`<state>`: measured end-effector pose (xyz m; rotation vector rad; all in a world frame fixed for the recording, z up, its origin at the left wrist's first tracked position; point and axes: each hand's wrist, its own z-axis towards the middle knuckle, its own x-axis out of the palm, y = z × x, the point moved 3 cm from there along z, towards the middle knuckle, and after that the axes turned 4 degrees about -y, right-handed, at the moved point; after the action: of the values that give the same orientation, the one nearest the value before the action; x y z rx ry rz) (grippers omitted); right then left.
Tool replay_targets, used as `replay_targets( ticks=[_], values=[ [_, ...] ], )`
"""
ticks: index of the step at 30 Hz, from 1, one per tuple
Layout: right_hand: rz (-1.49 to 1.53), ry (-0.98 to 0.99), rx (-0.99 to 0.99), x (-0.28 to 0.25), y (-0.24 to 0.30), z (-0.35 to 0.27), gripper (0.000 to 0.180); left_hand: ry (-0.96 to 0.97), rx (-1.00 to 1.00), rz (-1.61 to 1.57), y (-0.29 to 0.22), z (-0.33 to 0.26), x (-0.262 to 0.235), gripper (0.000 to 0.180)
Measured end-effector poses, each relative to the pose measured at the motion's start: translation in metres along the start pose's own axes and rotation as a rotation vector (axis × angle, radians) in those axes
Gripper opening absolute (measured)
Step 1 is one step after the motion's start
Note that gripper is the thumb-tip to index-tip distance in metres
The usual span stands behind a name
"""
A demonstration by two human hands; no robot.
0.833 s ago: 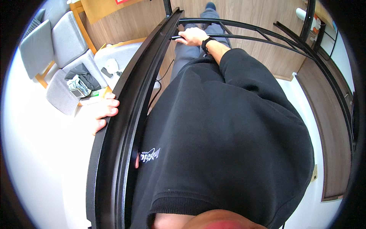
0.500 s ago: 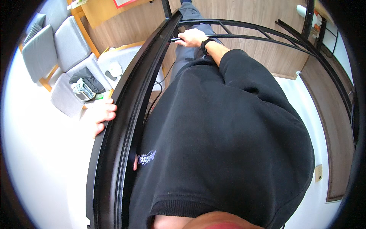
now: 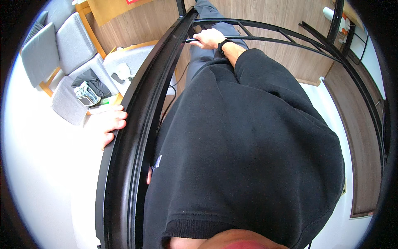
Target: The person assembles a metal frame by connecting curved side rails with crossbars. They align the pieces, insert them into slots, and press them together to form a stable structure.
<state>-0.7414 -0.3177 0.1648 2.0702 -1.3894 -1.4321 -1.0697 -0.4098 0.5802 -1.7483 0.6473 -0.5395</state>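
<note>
A wide black metal rail [image 3: 132, 124] runs up the left of my body. Over its outer edge curl the fingers of my left hand [image 3: 114, 124], closed on it, with the wrist and forearm lost in white glare. Farther ahead, beside the frame's corner, my right hand [image 3: 209, 38] wraps round a thin black crossbar [image 3: 269, 40]; a dark band circles that wrist. A second, parallel bar [image 3: 257, 22] lies just beyond it, joined by short struts. Between rail and chest shows a small patch of skin [image 3: 149, 175], whose owner I cannot make out.
Grey cushioned seats [image 3: 74, 39] with wooden frames stand at the far left, holding dark and pale cloth [image 3: 93, 87]. A dark cable [image 3: 169, 99] hangs beyond the rail. Wooden flooring [image 3: 273, 10] lies ahead. More black framing [image 3: 367, 93] and a brown panel [image 3: 356, 137] are at the right.
Both hands keep their places on the rail and crossbar. My torso has shifted slightly, hiding most of the chest print. The seats and floor have slid a little leftward in view.
</note>
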Motion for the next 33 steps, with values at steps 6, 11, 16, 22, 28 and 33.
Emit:
replay_targets(
  ticks=[6, 11, 16, 22, 28, 33],
  values=[
    [-0.004, 0.09, 0.036, -0.001, -0.002, 0.002, 0.057, -0.031, 0.041, 0.065, 0.0, 0.008, -0.003, 0.028],
    [-0.008, 0.031, 0.03, 0.006, -0.003, 0.002, 0.058, -0.079, 0.159, 0.077, 0.002, 0.008, 0.002, 0.023],
    [-0.02, 0.062, 0.075, 0.011, -0.005, 0.007, 0.064, -0.131, -0.043, -0.004, -0.001, 0.003, 0.003, 0.028],
    [-0.088, 0.031, 0.03, 0.005, 0.002, 0.008, 0.057, -0.007, -0.054, 0.114, -0.006, 0.008, -0.006, 0.037],
    [0.072, 0.05, 0.006, 0.008, 0.023, 0.027, 0.053, 0.092, -0.106, 0.194, -0.011, 0.021, -0.011, 0.028],
    [-0.03, 0.128, 0.044, 0.022, 0.031, 0.027, 0.042, 0.092, -0.027, 0.192, -0.011, 0.026, -0.013, 0.025]
  ],
)
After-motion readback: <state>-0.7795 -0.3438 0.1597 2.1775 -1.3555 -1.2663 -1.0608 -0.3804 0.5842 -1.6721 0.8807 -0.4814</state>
